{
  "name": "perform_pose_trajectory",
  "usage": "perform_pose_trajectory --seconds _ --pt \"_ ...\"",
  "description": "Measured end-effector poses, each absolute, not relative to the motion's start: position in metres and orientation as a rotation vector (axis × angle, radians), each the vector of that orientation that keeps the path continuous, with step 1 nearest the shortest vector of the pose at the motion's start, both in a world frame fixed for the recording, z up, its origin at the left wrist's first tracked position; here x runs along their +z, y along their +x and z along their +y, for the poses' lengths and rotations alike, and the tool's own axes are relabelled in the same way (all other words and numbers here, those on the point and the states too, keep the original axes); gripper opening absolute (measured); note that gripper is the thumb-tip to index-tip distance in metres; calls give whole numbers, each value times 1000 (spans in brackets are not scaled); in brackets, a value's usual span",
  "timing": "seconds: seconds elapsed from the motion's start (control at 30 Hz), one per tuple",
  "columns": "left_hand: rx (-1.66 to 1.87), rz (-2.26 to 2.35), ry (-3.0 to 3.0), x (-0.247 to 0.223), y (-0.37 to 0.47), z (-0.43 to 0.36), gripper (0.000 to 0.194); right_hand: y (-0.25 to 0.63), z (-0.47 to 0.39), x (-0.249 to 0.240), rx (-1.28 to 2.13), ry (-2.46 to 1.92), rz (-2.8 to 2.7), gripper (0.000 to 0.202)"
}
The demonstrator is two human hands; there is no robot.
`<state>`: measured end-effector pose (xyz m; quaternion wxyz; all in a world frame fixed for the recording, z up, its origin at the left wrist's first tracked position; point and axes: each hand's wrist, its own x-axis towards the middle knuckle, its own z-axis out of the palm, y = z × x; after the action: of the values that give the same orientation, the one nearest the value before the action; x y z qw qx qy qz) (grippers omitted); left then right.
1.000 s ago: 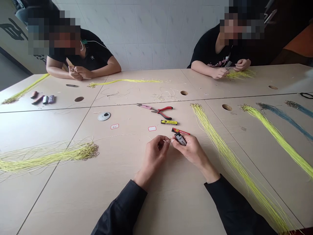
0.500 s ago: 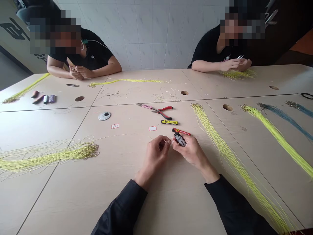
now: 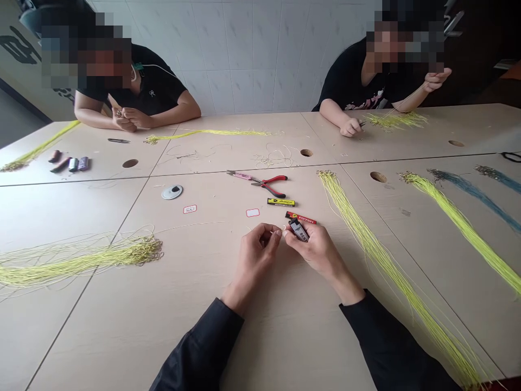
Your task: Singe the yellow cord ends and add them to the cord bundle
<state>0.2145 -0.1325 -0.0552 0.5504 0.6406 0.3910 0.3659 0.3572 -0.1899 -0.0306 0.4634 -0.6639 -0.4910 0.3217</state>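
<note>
Pale cord (image 3: pixel 284 228) pinched at center frame
The left hand (image 3: pixel 257 251) grips the cord; the right hand (image 3: pixel 321 252) clasps a lighter (image 3: pixel 298 229) below pliers (image 3: pixel 272 185) on the counter (image 3: pixel 285 336).

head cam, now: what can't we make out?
Head view:
- Lighter: lower end, covered by right hand.
- Thin cord: middle hidden by left hand; any knot too small.
- Near-left yellow bundle: far end, cut by left edge.
- Left paper label: writing too small.

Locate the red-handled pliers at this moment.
In the head view, just right of centre, the red-handled pliers lie on the table, beside the pink tool and just beyond the yellow lighter.
</note>
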Motion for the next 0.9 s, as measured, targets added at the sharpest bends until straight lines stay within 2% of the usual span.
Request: perform_pose_trajectory --seconds 0.27,0.53,0.9 --pt "844 883 1574 -53 214 -135 21 355 -189 -34 705 -1625 -1262 11" --pt "848 894 1525 -49 213 -135 24 362 -191 -33 847 -1542 -1143 35" --pt "753 819 1495 -42 212 -136 28 363 -192 -31 934 -1483 -1196 37"
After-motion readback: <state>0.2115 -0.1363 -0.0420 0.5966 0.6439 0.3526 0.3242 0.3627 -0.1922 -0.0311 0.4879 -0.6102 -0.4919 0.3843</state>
